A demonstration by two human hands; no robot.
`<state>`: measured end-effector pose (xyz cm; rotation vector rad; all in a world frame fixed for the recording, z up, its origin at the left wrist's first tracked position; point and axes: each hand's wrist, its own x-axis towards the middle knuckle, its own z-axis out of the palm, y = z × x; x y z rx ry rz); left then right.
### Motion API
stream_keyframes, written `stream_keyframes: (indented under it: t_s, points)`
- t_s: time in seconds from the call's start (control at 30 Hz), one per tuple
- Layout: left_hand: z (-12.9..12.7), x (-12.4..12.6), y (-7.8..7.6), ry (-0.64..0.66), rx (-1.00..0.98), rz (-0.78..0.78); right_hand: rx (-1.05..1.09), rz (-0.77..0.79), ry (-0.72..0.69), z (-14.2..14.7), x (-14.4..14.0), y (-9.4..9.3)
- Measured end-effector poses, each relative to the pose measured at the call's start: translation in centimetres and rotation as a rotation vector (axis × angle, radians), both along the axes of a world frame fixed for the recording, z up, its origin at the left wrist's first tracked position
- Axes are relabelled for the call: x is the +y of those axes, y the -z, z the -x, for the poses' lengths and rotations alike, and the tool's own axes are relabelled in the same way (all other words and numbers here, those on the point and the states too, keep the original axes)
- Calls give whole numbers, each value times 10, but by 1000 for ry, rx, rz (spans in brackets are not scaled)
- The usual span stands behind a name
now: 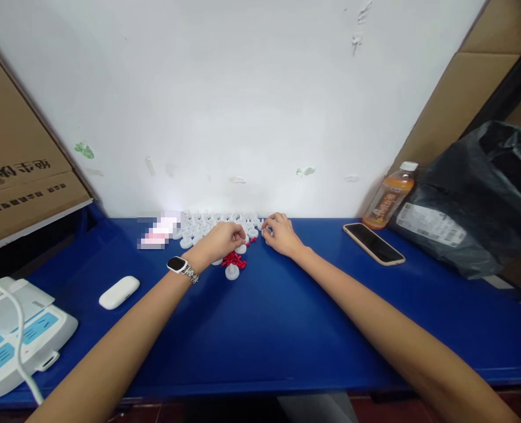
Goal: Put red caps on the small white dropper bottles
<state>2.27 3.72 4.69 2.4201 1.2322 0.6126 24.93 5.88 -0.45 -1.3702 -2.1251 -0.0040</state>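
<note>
Many small white round plastic pieces (232, 272), with a short stem where it shows, stand grouped at the wall end of the blue table. Among them my left hand (222, 241) pinches thumb and fingers together at the top of one white round piece (241, 249). A heap of small red pieces (234, 259) lies just below that hand. My right hand (281, 236) is at the right edge of the group, its fingers curled and bent inward beside a white piece (261, 224). What lies between its fingertips is hidden.
A white earphone case (119, 292) and a power strip (26, 338) with a white cable lie left. On the right are a phone (374, 243), an orange drink bottle (389, 197) and a black plastic bag (467, 200). Cardboard boxes (26, 141) flank the white wall.
</note>
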Motion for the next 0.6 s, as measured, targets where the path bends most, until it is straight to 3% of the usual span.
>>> stream_keyframes:
  t_s: [0.4, 0.6]
  points:
    - [-5, 2, 2, -2, -6, 29, -20, -49, 132, 7, 40, 2]
    - [-7, -3, 3, -4, -63, 7, 79, -98, 197, 14, 35, -9]
